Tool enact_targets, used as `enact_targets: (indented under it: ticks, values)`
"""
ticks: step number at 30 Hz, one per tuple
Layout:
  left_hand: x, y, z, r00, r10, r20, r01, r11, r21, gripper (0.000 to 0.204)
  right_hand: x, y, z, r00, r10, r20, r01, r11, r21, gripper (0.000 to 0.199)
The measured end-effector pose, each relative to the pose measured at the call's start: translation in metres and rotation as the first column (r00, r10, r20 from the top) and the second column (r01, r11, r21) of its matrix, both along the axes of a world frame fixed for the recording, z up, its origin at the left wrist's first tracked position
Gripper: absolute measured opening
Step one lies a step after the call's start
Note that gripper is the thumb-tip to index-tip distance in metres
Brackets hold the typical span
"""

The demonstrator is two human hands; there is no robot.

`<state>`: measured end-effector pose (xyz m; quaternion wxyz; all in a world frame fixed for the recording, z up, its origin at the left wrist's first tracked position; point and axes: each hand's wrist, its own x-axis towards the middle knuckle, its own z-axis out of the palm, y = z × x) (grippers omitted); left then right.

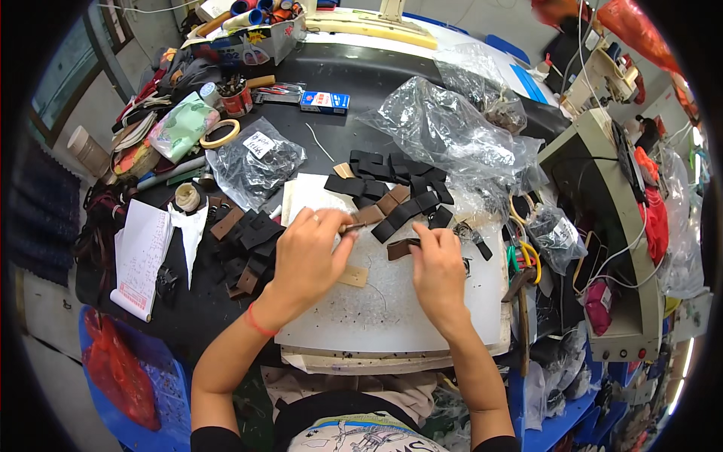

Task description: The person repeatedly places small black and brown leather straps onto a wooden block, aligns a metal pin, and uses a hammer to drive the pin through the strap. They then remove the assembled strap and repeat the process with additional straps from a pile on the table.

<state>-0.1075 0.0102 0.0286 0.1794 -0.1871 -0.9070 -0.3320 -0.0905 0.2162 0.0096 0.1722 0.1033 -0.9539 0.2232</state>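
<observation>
My right hand pinches a short folded brown strap above a white work board. To its left, my left hand is closed, thumb against fingers. A thin dark piece shows at those fingertips, too small to name. Just beyond the hands lies a pile of black straps, with brown straps among them. A small tan rectangular piece rests on the board between my hands.
More black straps are heaped left of the board, near an open notepad. Clear plastic bags spread across the back right. A blue box and a tape roll lie farther back. A beige machine housing stands at right.
</observation>
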Motion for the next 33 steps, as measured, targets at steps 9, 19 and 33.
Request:
enact_targets:
  ticks: [9, 19, 33]
  values:
    - [0.107, -0.007, -0.021, 0.951, -0.263, 0.16, 0.24, 0.959, 0.149, 0.04, 0.061, 0.034, 0.029, 0.868, 0.188, 0.46, 0.213, 0.695, -0.687, 0.011]
    - [0.114, -0.005, -0.027, 0.961, -0.235, 0.146, 0.205, 0.96, 0.191, 0.055, 0.085, 0.006, 0.011, 0.792, 0.308, 0.527, 0.165, 0.723, -0.67, 0.011]
    - [0.104, -0.008, -0.024, 0.948, -0.291, 0.126, 0.289, 0.957, 0.036, 0.019, 0.085, 0.022, 0.014, 0.965, 0.194, 0.173, -0.124, 0.929, -0.349, 0.017]
